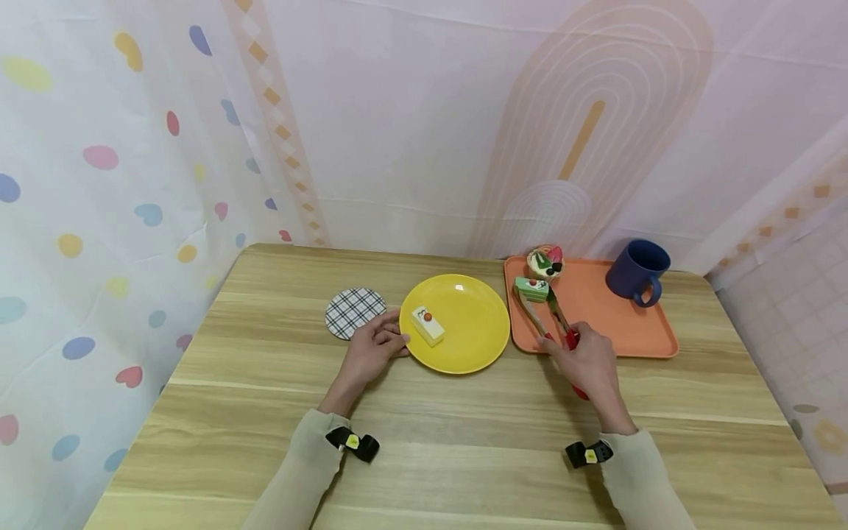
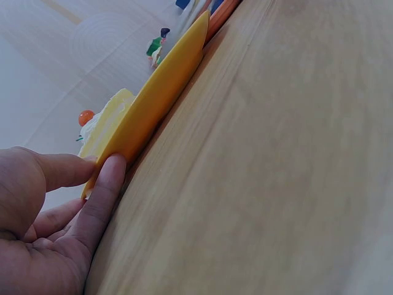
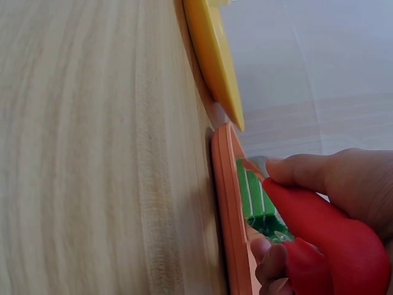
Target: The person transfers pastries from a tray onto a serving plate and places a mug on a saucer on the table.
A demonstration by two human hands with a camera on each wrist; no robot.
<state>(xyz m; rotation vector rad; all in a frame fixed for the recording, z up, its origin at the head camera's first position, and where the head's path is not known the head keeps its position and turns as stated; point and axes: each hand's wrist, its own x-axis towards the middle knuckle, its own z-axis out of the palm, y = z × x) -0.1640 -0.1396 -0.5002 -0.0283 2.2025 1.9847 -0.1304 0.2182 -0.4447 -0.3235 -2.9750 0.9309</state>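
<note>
My left hand pinches the left rim of a yellow plate; in the left wrist view a thumb and finger lie on either side of that rim. A pale yellow slice of cake with a small orange-red ball on top lies on the plate's left part. With my right hand I hold red-handled tongs. The tong tips stand on both sides of a green layered cake slice at the left end of an orange tray. Whether both tips touch the slice I cannot tell.
Behind the green slice, a fruit-topped tart sits at the tray's back left corner. A dark blue mug stands at its right. Left of the plate lies a round checked coaster. Patterned cloth hangs behind the wooden table.
</note>
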